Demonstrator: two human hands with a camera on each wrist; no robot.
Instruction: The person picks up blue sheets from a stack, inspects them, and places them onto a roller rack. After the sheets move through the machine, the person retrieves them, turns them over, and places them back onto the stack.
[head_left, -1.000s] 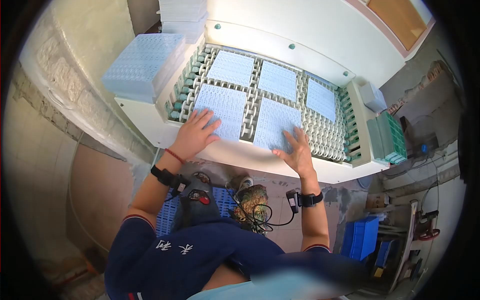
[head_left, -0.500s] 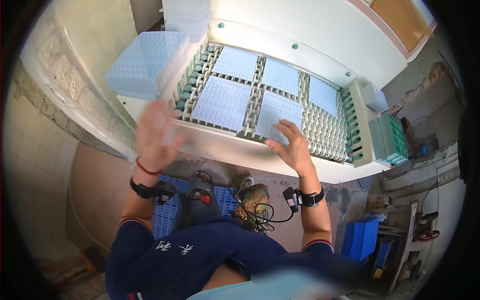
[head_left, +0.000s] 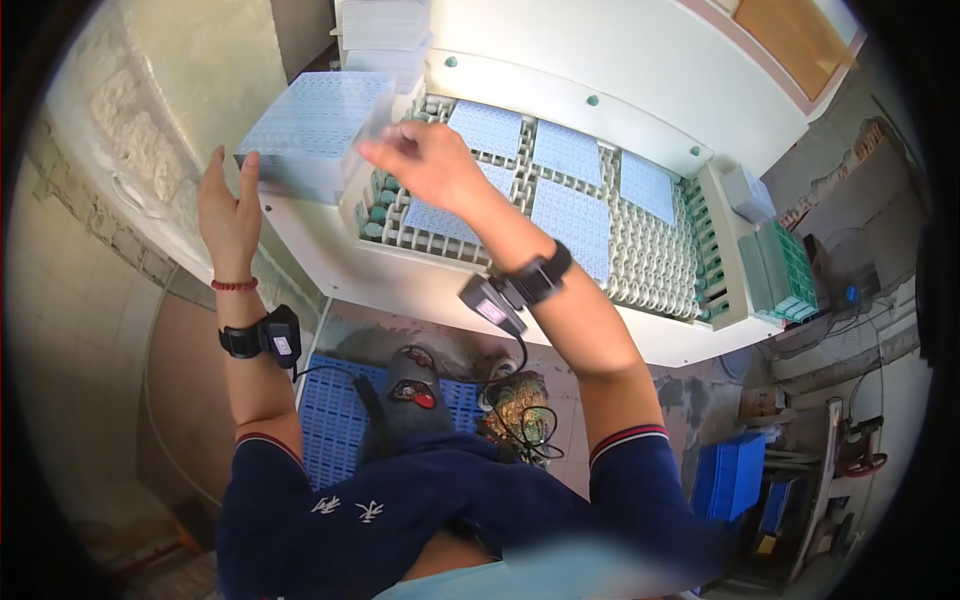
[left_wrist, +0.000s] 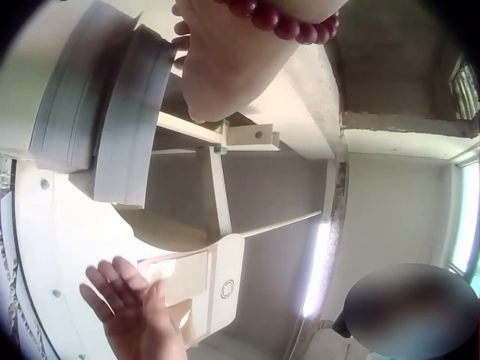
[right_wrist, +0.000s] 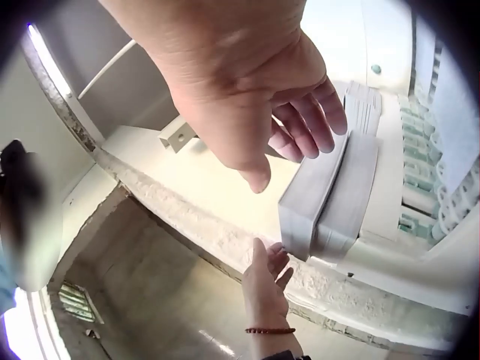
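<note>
A tall stack of pale blue, finely patterned flat panels [head_left: 320,115] stands on the left end of a roller conveyor. My left hand [head_left: 230,215] is at the stack's near left corner, its fingers straight and pointing up along it. Over by the stack's right side is my right hand [head_left: 430,165], its fingers loosely bent around nothing; in the right wrist view that hand [right_wrist: 247,90] hangs beside the stacked panels [right_wrist: 311,195]. Several single panels [head_left: 570,225] lie in two rows on the white rollers [head_left: 655,275], one partly hidden under my right forearm.
Behind the stack rises another pile of pale sheets [head_left: 385,45]. A white machine housing [head_left: 520,55] borders the rollers at the back. Green racks [head_left: 790,270] and a small clear box [head_left: 748,195] stand at the right end. A rough wall column [head_left: 140,140] is close on the left.
My left hand has left the near panel and moved left and up to the stack's corner. The right hand has swung left across the rollers to the stack's right side.
</note>
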